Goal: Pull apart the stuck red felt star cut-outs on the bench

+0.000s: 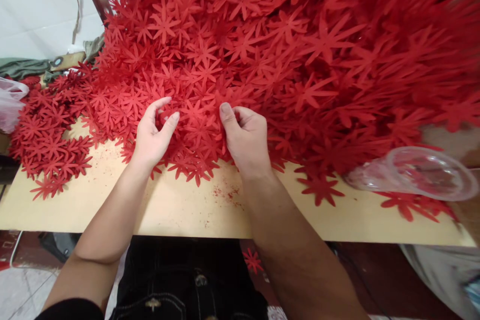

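A large heap of red flower-shaped cutouts (pixel 202 70) covers the back of a pale wooden table (pixel 187 205). At the heap's front edge, left of centre, my left hand (pixel 155 132) is apart at thumb and fingers, with nothing visibly held between them. To its right, my right hand (pixel 245 135) is closed, thumb against curled fingers. Something red shows by its thumb, but whether the hand grips a cutout is hidden. Several cutouts lie between the two hands.
A clear plastic container (pixel 431 172) lies tipped on its side at the right. A smaller pile of red cutouts (pixel 48 135) and a plastic bag (pixel 11 105) are at the left. Red crumbs dot the table's front. One cutout (pixel 253 260) is below the table edge.
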`<state>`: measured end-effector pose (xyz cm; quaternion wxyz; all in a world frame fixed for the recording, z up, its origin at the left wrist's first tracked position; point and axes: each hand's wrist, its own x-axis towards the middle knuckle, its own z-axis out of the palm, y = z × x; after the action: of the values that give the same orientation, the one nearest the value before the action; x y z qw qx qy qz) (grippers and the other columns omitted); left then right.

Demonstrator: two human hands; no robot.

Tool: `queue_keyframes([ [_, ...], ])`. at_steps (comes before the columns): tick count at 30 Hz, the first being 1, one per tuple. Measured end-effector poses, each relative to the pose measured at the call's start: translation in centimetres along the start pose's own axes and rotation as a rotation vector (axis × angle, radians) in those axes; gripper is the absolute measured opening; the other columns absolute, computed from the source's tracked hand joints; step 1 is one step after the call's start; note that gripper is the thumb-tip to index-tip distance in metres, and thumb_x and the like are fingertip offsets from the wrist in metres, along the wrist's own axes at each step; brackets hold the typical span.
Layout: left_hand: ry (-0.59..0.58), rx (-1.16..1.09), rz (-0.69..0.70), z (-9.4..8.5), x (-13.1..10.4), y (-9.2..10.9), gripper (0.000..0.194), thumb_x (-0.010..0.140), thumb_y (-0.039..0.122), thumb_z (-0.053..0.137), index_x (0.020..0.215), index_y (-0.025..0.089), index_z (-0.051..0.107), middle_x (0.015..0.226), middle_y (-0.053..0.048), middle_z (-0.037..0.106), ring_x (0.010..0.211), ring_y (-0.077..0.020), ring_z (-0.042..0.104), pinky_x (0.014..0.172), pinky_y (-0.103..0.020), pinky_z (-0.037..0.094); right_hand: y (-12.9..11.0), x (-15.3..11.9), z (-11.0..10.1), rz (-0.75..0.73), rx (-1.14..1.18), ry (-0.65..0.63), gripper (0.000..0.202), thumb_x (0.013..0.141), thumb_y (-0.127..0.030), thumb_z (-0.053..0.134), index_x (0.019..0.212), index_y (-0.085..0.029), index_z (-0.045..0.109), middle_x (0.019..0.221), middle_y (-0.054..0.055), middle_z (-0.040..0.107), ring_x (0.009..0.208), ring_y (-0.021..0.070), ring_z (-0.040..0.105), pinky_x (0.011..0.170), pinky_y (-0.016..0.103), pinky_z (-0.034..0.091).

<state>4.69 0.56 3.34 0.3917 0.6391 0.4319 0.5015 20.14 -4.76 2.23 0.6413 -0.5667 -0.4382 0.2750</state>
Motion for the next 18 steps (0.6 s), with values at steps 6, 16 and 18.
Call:
queue_keyframes([
  [6,-0.05,0.008,0.019,0.0,-0.4,1.2,0.027,0.072,0.039,0.069,0.09,0.019,0.068,0.089,-0.003,0.068,0.086,-0.0131,0.061,0.084,-0.024,0.046,0.2,0.0,0.4,-0.008,0.033,-0.003,0.053,0.074,-0.065,0.055,0.054,-0.02,0.037,0.052,-0.005,0.029,0.049,0.006,0.026,0.045,0.025,0.024],
  [16,-0.028,-0.172,-0.122,1.2,-0.9,0.7,0.02,0.067,0.031,0.073,0.066,0.018,0.058,0.062,0.005,0.053,0.058,-0.0059,0.047,0.06,-0.018,0.042,0.3,-1.1,1.6,0.122,0.215,-0.352,0.043,0.07,-0.061,0.063,0.072,-0.02,0.05,0.062,-0.005,0.045,0.055,0.0061,0.039,0.054,0.023,0.038],
  [18,0.015,-0.224,-0.146,0.9,-0.5,0.2,0.022,0.067,0.034,0.074,0.068,0.019,0.058,0.063,0.005,0.052,0.057,-0.0055,0.046,0.059,-0.018,0.042,0.2,-1.1,1.3,0.174,0.254,-0.445,0.038,0.067,-0.05,0.071,0.081,-0.02,0.053,0.067,-0.006,0.049,0.058,0.0058,0.043,0.056,0.022,0.04],
])
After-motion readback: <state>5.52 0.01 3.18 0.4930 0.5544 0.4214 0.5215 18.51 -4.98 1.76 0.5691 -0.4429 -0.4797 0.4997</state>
